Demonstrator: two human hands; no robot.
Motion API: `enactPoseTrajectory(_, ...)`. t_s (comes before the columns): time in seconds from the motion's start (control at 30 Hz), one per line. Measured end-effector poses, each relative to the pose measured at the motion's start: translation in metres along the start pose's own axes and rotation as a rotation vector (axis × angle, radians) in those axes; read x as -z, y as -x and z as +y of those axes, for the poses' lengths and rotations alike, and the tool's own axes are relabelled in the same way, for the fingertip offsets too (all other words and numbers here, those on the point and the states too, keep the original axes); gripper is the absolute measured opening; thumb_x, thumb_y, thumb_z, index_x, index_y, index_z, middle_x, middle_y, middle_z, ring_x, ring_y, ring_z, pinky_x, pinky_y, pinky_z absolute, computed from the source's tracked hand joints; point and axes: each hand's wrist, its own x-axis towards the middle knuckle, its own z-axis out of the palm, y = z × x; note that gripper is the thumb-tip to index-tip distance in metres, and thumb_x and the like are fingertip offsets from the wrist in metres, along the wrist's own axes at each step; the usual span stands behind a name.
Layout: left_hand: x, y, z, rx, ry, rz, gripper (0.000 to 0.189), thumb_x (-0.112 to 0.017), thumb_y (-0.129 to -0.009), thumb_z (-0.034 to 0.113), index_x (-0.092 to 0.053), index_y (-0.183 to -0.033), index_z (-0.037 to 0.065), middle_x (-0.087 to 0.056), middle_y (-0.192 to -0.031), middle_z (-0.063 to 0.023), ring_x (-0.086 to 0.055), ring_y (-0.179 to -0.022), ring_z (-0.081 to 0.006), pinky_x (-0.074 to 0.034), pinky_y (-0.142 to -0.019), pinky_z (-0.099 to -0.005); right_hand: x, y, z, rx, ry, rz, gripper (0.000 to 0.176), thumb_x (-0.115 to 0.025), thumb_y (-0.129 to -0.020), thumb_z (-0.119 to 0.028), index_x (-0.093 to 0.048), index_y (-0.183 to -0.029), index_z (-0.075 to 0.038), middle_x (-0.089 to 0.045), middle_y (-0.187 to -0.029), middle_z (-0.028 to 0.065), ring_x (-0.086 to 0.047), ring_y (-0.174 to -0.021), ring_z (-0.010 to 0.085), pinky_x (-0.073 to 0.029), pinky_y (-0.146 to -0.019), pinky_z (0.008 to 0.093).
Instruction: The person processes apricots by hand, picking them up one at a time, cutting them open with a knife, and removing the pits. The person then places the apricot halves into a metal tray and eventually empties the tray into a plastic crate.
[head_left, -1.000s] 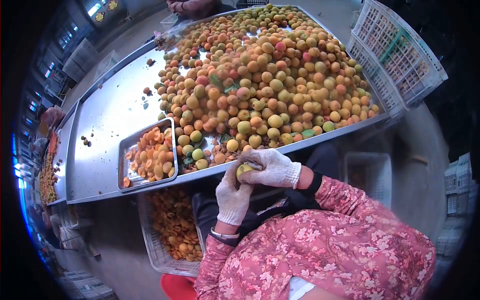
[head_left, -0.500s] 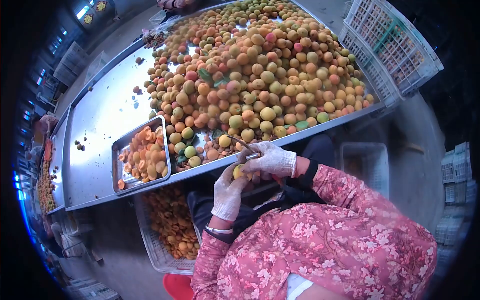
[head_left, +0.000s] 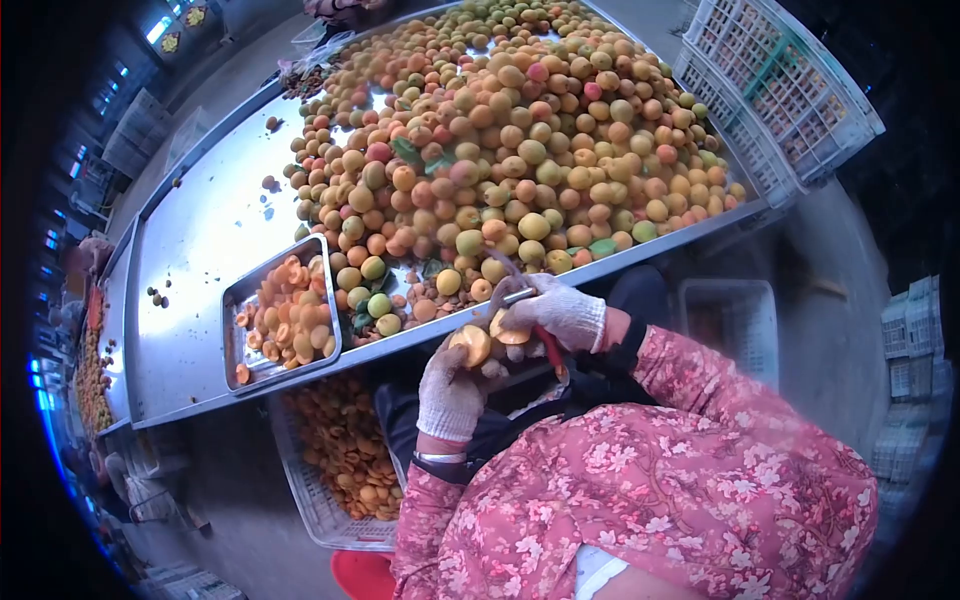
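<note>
In my gloved left hand (head_left: 449, 398) is an apricot half (head_left: 471, 346), its cut face turned up. My gloved right hand (head_left: 560, 311) pinches another apricot half (head_left: 509, 327) just beside it. The same hand grips a curved knife (head_left: 518, 296), whose thin dark end points up toward the table and whose red handle hangs below the palm. Both hands are over my lap, close to the table's front edge. Straight ahead, a large pile of whole apricots (head_left: 545, 150) covers the metal table (head_left: 190, 290). Left of my hands, a metal tray (head_left: 334, 300) holds cut apricot halves (head_left: 290, 325).
Below the table, a plastic crate (head_left: 290, 465) is full of apricot halves, with a red basin (head_left: 360, 575) near it. Another crate (head_left: 765, 335) stands to the right. Stacked white crates (head_left: 780, 90) rise at the back right. Part of another person (head_left: 340, 10) shows at the far end.
The apricot between my hands has come apart into two halves, one in each hand. My right hand has moved slightly right and the knife's red handle now shows.
</note>
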Motion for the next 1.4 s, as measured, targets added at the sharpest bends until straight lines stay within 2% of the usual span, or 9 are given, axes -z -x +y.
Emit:
enactPoseTrajectory(0.17,0.003,-0.007,-0.001,-0.063,0.088,-0.046,0.048,-0.05,-0.095,0.031,-0.042,-0.133,0.001,-0.052,-0.128,-0.0228,-0.052,-0.12,-0.0399,-0.04,-0.103,-0.0566,-0.021,0.018,-0.011,0.112,0.233,0.186,0.019,-0.065,-0.085,-0.012,-0.06,-0.102,-0.005,-0.062,-0.085,0.0018,-0.06,-0.073,0.0094,-0.05,-0.061,0.0229)
enactPoseTrajectory(0.23,0.006,-0.012,-0.004,-0.044,0.145,-0.048,0.048,-0.048,-0.096,0.032,-0.042,-0.134,0.003,-0.051,-0.129,-0.0219,-0.052,-0.119,-0.0396,-0.041,-0.102,-0.0571,-0.03,0.006,0.005,0.456,0.408,0.163,0.02,-0.066,-0.087,-0.014,-0.061,-0.104,-0.005,-0.061,-0.082,-0.0011,-0.06,-0.076,0.0094,-0.051,-0.07,0.0242)
enactPoseTrajectory(0.33,0.01,-0.022,-0.007,-0.021,0.21,-0.083,0.048,-0.042,-0.099,0.038,-0.042,-0.131,0.003,-0.05,-0.13,-0.0195,-0.053,-0.118,-0.0371,-0.045,-0.097,-0.0568,-0.035,0.011,0.007,0.509,0.939,0.22,0.028,-0.067,-0.086,-0.016,-0.063,-0.112,-0.005,-0.067,-0.088,0.0098,-0.065,-0.081,0.0161,-0.052,-0.074,0.0278)
enactPoseTrajectory(0.5,0.008,-0.026,-0.011,-0.015,0.323,-0.152,0.048,-0.044,-0.098,0.04,-0.044,-0.131,0.005,-0.049,-0.132,-0.0176,-0.052,-0.119,-0.035,-0.045,-0.097,-0.0553,-0.038,0.017,-0.005,0.54,0.911,0.264,0.025,-0.061,-0.088,-0.019,-0.06,-0.107,-0.003,-0.065,-0.083,0.0202,-0.066,-0.082,0.036,-0.052,-0.07,0.04)
enactPoseTrajectory(0.67,0.023,-0.036,-0.018,-0.076,0.323,-0.099,0.048,-0.049,-0.097,0.04,-0.043,-0.132,0.007,-0.048,-0.134,-0.0162,-0.048,-0.124,-0.0341,-0.042,-0.101,-0.0549,-0.035,0.0,0.019,0.642,1.074,0.278,0.032,-0.066,-0.08,-0.015,-0.06,-0.11,-0.005,-0.065,-0.097,0.0182,-0.065,-0.087,0.0365,-0.054,-0.074,0.0422)
enactPoseTrajectory(0.87,0.028,-0.027,0.002,-0.117,0.452,0.053,0.037,-0.05,-0.097,0.029,-0.048,-0.123,0.003,-0.055,-0.12,-0.0153,-0.057,-0.104,-0.032,-0.047,-0.093,-0.0508,-0.061,-0.025,0.009,0.55,1.337,0.22,0.036,-0.066,-0.084,-0.022,-0.059,-0.114,-0.005,-0.064,-0.098,0.0183,-0.065,-0.085,0.0362,-0.053,-0.07,0.0432)
enactPoseTrajectory(1.03,0.055,-0.021,0.051,-0.411,0.452,0.029,0.033,-0.05,-0.097,0.026,-0.049,-0.114,-0.001,-0.054,-0.116,-0.0214,-0.055,-0.105,-0.0386,-0.048,-0.092,-0.054,-0.077,-0.043,-0.007,0.771,1.051,0.272,0.032,-0.064,-0.087,-0.015,-0.056,-0.116,-0.004,-0.063,-0.091,0.0155,-0.066,-0.077,0.0309,-0.052,-0.067,0.0389)
enactPoseTrajectory(1.13,0.078,-0.015,0.11,-0.637,0.498,0.117,0.034,-0.047,-0.097,0.023,-0.044,-0.118,-0.004,-0.053,-0.118,-0.023,-0.052,-0.113,-0.0442,-0.043,-0.099,-0.0628,-0.088,-0.024,-0.037,0.215,0.466,0.087,0.025,-0.059,-0.095,-0.02,-0.055,-0.113,-0.004,-0.064,-0.084,0.0068,-0.064,-0.071,0.0117,-0.048,-0.056,0.0255)
enactPoseTrajectory(1.4,0.1,-0.007,0.122,-0.707,0.502,0.356,0.033,-0.056,-0.094,0.026,-0.054,-0.119,0.004,-0.063,-0.112,-0.0144,-0.057,-0.107,-0.0308,-0.048,-0.091,-0.0518,-0.069,0.034,-0.005,-0.285,0.014,-0.149,0.026,-0.053,-0.098,-0.02,-0.051,-0.118,-0.003,-0.062,-0.072,0.0074,-0.062,-0.058,0.0136,-0.047,-0.046,0.0224)
